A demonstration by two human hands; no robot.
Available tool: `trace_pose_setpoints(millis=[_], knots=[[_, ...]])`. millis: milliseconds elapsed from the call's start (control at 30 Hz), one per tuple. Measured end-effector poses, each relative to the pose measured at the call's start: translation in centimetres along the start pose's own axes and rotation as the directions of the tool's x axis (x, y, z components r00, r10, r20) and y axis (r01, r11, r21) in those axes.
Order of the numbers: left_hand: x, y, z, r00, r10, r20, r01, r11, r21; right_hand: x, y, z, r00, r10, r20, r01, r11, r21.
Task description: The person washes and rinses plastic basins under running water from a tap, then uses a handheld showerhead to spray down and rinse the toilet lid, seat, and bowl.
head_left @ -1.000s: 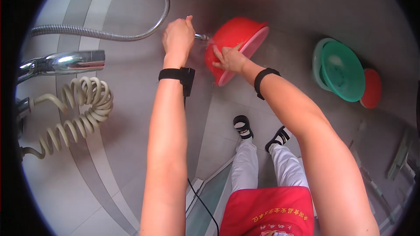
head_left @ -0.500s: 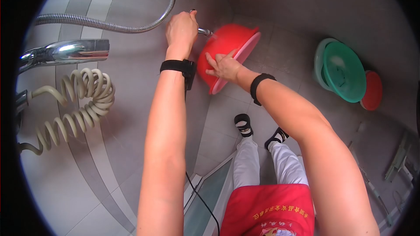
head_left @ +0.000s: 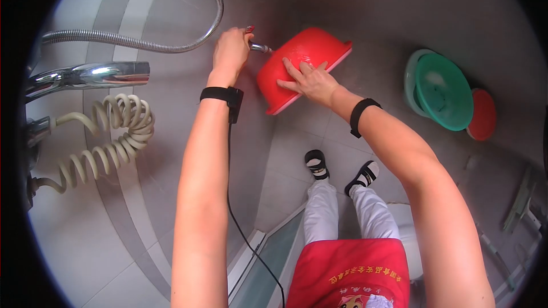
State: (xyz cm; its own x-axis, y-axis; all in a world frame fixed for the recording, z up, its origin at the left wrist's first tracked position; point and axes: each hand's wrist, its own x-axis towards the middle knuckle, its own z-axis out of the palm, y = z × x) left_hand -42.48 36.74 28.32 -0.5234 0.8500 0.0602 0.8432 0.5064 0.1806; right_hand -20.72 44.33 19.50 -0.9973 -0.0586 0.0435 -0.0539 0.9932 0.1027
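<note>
My left hand (head_left: 231, 51) is closed around a chrome spray nozzle (head_left: 260, 48). The nozzle's tip points at a red plastic basin (head_left: 302, 51), very close to its outer wall. The basin is tipped on its side, with its pale pink rim turned down and to the right. My right hand (head_left: 313, 81) holds the basin near the rim, its fingers spread over the wet outer wall. That hand's thumb and the basin's inside are mostly hidden.
A metal hose (head_left: 131, 40) loops along the tiled wall at left, above a chrome spout (head_left: 108, 75) and a coiled beige hose (head_left: 134, 117). Green basin (head_left: 445, 94), white basin (head_left: 412, 82) and another red basin (head_left: 484, 117) lean at right. A black cable (head_left: 251, 245) hangs below my left wrist.
The red basin has turned, its rim facing further downward so less of the pink inside shows. My right hand has moved right with it, fingers now further over the outer wall.
</note>
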Motion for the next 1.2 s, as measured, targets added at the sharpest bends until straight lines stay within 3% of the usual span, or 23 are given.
trace_pose_setpoints(millis=[300, 500, 600, 700, 800, 867, 933, 1067, 1133, 1200], knots=[[-0.4, -0.4, 0.2, 0.997, 0.072, -0.028, -0.073, 0.997, -0.032, 0.0, -0.3, 0.1, 0.998, 0.015, -0.062, -0.014, 1.000, 0.015], [-0.5, 0.1, -0.3, 1.000, 0.027, 0.016, -0.026, 0.999, -0.035, -0.1, -0.2, -0.2, 0.997, 0.039, -0.069, -0.036, 0.998, 0.043], [-0.2, -0.2, -1.2, 0.989, 0.095, 0.116, -0.094, 0.996, -0.013, -0.5, 0.2, -0.1, 0.994, 0.078, -0.071, -0.073, 0.995, 0.062], [-0.4, -1.2, -2.1, 0.937, 0.298, 0.184, -0.292, 0.955, -0.061, -1.4, 0.7, -0.3, 0.987, 0.145, -0.064, -0.140, 0.988, 0.067], [-0.7, 0.8, -3.9, 0.950, 0.102, 0.297, -0.004, 0.950, -0.314, -3.2, 1.6, -0.5, 0.969, 0.238, -0.071, -0.231, 0.968, 0.095], [-0.7, 0.4, -3.5, 0.952, 0.177, 0.251, -0.111, 0.960, -0.257, -5.1, 2.4, -0.9, 0.945, 0.326, -0.031, -0.314, 0.928, 0.203], [-1.2, 1.7, -3.9, 0.947, 0.254, 0.197, -0.241, 0.967, -0.086, -7.2, 3.0, -1.1, 0.888, 0.458, 0.039, -0.451, 0.853, 0.264], [-1.6, 2.4, -3.1, 0.959, 0.267, 0.093, -0.271, 0.962, 0.028, -12.5, 3.9, -2.4, 0.744, 0.657, 0.124, -0.632, 0.632, 0.447], [-1.9, 3.1, -3.0, 0.976, 0.203, 0.076, -0.210, 0.974, 0.087, -15.2, 3.9, -3.0, 0.696, 0.714, 0.082, -0.671, 0.605, 0.429], [-1.5, 1.7, -2.5, 0.976, 0.114, 0.185, -0.141, 0.980, 0.138, -18.1, 3.8, -4.2, 0.644, 0.764, 0.047, -0.705, 0.568, 0.424]])
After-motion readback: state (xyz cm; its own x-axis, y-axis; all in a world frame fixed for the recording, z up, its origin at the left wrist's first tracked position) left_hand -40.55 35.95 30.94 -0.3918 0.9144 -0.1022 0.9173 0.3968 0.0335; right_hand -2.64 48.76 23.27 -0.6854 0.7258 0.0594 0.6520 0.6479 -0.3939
